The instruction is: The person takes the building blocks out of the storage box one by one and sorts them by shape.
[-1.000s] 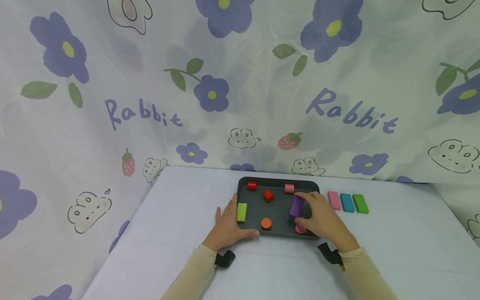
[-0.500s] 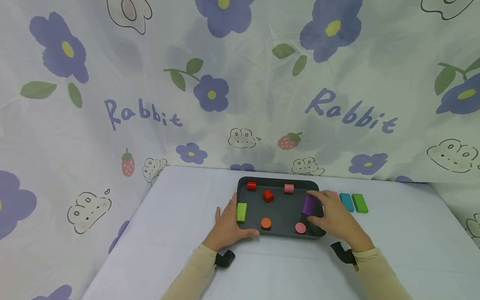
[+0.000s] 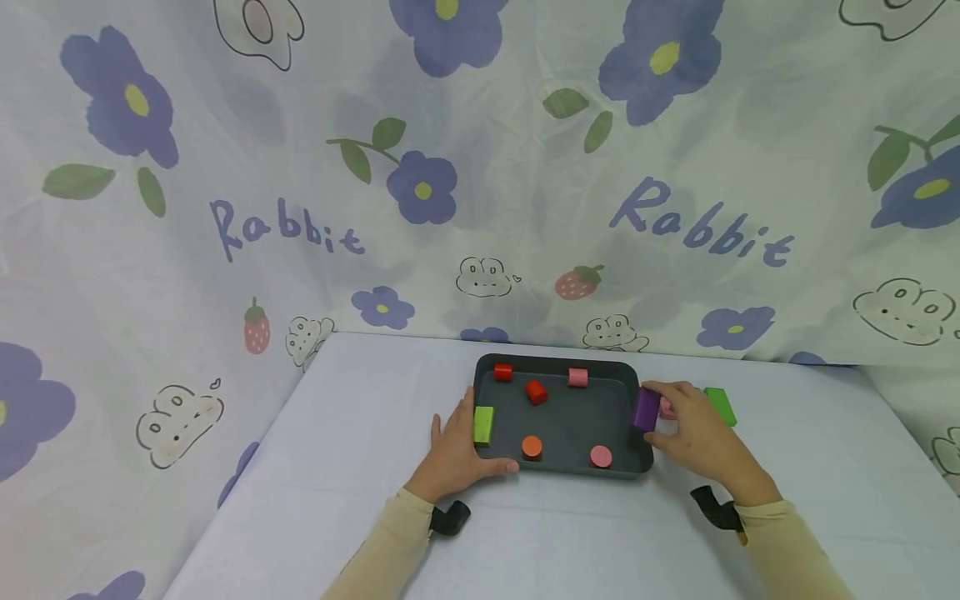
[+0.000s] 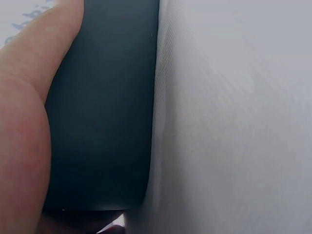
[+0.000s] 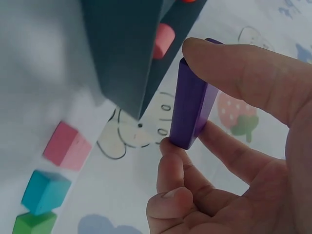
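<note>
Between thumb and fingers, my right hand (image 3: 693, 429) pinches a purple rectangular block (image 3: 647, 409) at its two ends, over the right edge of the dark grey tray (image 3: 558, 425). In the right wrist view the purple block (image 5: 190, 102) is held up beside the tray's wall (image 5: 122, 53). My left hand (image 3: 453, 454) rests against the tray's near left corner, fingers along the left side and thumb along the front wall. Inside the tray are a lime green block (image 3: 483, 426), an orange cylinder (image 3: 532, 447), two pink cylinders and two red cylinders (image 3: 536, 392).
Right of the tray, a pink block (image 5: 67, 146), a blue block (image 5: 46, 191) and a green block (image 3: 721, 406) stand in a row on the white tabletop (image 3: 360, 417). My right hand partly covers that row in the head view. A patterned cloth (image 3: 480, 208) hangs behind.
My right hand has carried the purple block rightward, from over the tray's right part to its right edge. The left hand and tray stay put.
</note>
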`<action>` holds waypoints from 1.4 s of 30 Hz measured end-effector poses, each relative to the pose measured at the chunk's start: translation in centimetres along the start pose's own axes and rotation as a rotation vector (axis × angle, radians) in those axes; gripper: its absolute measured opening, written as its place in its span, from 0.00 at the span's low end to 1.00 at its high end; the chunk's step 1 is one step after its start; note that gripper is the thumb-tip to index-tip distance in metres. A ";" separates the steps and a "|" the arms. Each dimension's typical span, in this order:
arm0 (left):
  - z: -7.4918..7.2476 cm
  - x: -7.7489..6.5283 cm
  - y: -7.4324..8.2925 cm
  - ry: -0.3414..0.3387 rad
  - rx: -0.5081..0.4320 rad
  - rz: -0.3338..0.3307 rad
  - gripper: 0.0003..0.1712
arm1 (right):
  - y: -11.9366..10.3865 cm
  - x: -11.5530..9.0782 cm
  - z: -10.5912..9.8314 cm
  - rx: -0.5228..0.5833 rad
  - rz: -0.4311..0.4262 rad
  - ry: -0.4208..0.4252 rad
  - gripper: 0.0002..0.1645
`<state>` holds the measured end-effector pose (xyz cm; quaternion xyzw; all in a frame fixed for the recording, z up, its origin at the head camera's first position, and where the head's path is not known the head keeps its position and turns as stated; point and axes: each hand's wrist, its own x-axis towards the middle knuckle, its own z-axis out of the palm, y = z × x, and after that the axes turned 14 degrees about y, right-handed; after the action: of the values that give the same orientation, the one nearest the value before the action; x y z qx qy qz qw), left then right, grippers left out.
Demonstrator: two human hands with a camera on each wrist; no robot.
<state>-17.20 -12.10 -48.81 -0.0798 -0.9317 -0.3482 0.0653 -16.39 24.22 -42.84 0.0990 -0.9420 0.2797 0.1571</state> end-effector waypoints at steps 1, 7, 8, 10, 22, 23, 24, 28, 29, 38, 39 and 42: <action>0.0 0.0 0.0 0.002 0.001 0.001 0.79 | 0.2 0.0 -0.1 -0.005 -0.001 0.001 0.41; 0.0 0.0 0.0 0.002 0.008 0.002 0.79 | 1.3 -0.1 -0.6 -0.024 -0.018 0.001 0.42; 0.0 0.0 0.0 0.000 0.008 -0.001 0.80 | 1.5 -0.1 -0.7 -0.029 -0.022 0.003 0.42; 0.0 0.1 0.0 -0.001 0.004 -0.004 0.80 | 1.9 -0.1 -0.8 -0.038 -0.024 0.001 0.42; 0.1 0.1 -0.1 0.003 0.007 0.008 0.80 | 4.7 -0.2 -2.4 -0.065 -0.030 0.014 0.41; 0.1 0.1 0.0 0.004 0.005 0.008 0.80 | 4.9 -0.2 -2.6 -0.066 -0.028 0.015 0.41; 0.1 0.1 0.0 0.005 0.004 0.009 0.80 | 5.1 -0.2 -2.7 -0.071 -0.027 0.013 0.41; 0.0 0.1 0.0 0.008 -0.001 0.010 0.80 | 5.9 -0.3 -3.1 -0.085 -0.013 -0.006 0.41; 0.0 0.1 0.0 0.008 -0.002 0.009 0.80 | 6.1 -0.3 -3.2 -0.088 -0.014 -0.008 0.41; 0.0 0.1 -0.1 0.005 -0.003 0.004 0.80 | 7.8 -0.2 -3.7 -0.110 0.005 -0.027 0.41; 0.0 0.1 -0.1 0.005 -0.004 0.004 0.80 | 8.0 -0.2 -3.7 -0.111 0.008 -0.028 0.41; 0.0 0.0 -0.1 0.006 -0.006 0.007 0.80 | 8.6 -0.2 -3.8 -0.115 0.018 -0.037 0.41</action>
<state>-17.23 -12.13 -48.88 -0.0821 -0.9302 -0.3509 0.0690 -17.64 33.42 -44.16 0.0863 -0.9601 0.2247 0.1426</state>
